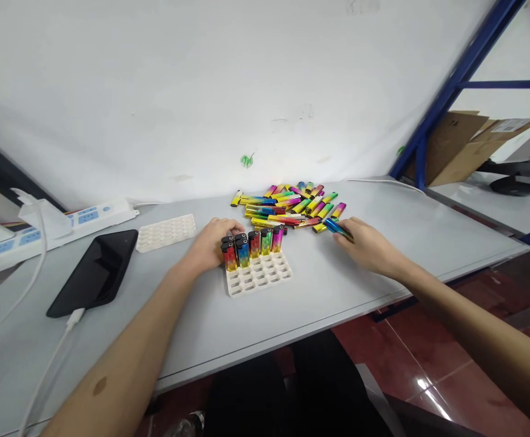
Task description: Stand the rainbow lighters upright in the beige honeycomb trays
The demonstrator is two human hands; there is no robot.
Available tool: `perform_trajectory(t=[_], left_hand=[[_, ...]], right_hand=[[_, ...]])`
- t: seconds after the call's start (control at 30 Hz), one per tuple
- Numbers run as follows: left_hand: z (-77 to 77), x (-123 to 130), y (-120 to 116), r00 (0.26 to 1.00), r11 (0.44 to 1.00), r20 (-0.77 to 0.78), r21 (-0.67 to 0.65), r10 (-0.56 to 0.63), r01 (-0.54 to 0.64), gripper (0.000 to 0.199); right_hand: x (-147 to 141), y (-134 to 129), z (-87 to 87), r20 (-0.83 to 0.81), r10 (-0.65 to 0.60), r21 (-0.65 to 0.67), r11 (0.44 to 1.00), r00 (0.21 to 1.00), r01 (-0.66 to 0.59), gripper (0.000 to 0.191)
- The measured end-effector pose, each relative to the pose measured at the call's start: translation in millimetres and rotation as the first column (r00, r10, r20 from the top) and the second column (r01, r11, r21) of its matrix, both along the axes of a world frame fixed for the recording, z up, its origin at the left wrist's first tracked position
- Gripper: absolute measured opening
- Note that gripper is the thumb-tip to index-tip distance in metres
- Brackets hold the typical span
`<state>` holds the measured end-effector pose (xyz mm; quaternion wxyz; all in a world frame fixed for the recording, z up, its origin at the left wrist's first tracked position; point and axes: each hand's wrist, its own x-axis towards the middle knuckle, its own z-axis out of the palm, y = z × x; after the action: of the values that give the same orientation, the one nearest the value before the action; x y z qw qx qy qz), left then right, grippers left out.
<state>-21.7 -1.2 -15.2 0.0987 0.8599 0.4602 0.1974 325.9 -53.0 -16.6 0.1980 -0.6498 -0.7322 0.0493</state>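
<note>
A white tray (260,276) with rows of slots lies on the table, and several shiny lighters (254,244) with black tops stand upright in its back rows. My left hand (214,243) is at the tray's back left corner, fingers curled beside the standing lighters. Those lighters partly hide its fingertips, so what they grip is unclear. My right hand (359,241) is closed around a blue lighter (338,229), held to the right of the tray. Just beyond it, a loose pile of multicoloured metallic lighters (287,206) lies against the wall.
A second white slotted tray (167,232) lies to the left. Near it are a black phone (94,273) with a white cable (58,346) and a power strip (65,230). Cardboard boxes (469,145) stand beyond a blue metal frame (442,103) at right.
</note>
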Motion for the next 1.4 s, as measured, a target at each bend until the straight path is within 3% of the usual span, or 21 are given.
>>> perform_trajectory(t=[0.07,0.13,0.23,0.4,0.53,0.63,0.77,0.9,1.1,1.2,1.4], left_hand=[[0.4,0,0,1.0,1.0,-0.003,-0.004,0.005,-0.005,0.027],[0.9,0,0,1.0,1.0,-0.007,-0.015,0.013,-0.013,0.028],[1.9,0,0,1.0,0.999,-0.013,-0.032,0.024,-0.024,0.028],[3.2,1,-1,0.999,1.0,-0.034,-0.021,0.019,-0.02,0.03],[3.2,3,-1,0.998,0.999,-0.056,-0.025,0.039,-0.041,0.031],[2.7,2,-1,0.998,0.999,-0.06,-0.033,0.037,-0.039,0.034],[1.6,0,0,0.999,0.999,-0.039,-0.025,0.031,-0.032,0.036],[1.2,0,1,0.997,0.998,-0.054,-0.02,0.055,-0.056,0.035],[4.5,0,-2,0.998,0.999,-0.049,-0.022,0.045,-0.046,0.036],[5.6,0,-4,0.997,0.998,-0.053,-0.029,0.055,-0.056,0.037],[4.1,0,-3,0.997,0.998,-0.05,-0.029,0.052,-0.053,0.036]], right_hand=[[-17,9,6.4,-0.143,0.016,-0.015,1.0,0.99,-0.018,0.011],[-36,19,10.7,-0.373,0.063,-0.049,0.995,0.926,-0.088,0.008],[-61,33,9.2,-0.662,0.117,-0.051,0.979,0.741,-0.2,0.008],[-85,42,-6.4,-0.937,0.072,-0.027,0.961,0.343,-0.277,0.047],[-87,37,-10.5,-0.979,0.003,-0.067,0.939,0.202,-0.336,0.061],[-86,35,-7.5,-0.986,-0.051,-0.11,0.909,0.156,-0.402,0.063],[-85,36,-6.8,-0.981,-0.089,-0.151,0.904,0.17,-0.4,0.062],[-84,37,-10.9,-0.99,-0.042,-0.092,0.913,0.133,-0.396,0.055],[-83,33,-9.1,-0.974,0.055,-0.037,0.918,0.22,-0.394,0.048],[-82,32,-6.8,-0.984,0.042,-0.036,0.908,0.176,-0.417,0.046],[-80,37,-5.4,-0.99,-0.107,-0.138,0.868,0.093,-0.478,0.055]])
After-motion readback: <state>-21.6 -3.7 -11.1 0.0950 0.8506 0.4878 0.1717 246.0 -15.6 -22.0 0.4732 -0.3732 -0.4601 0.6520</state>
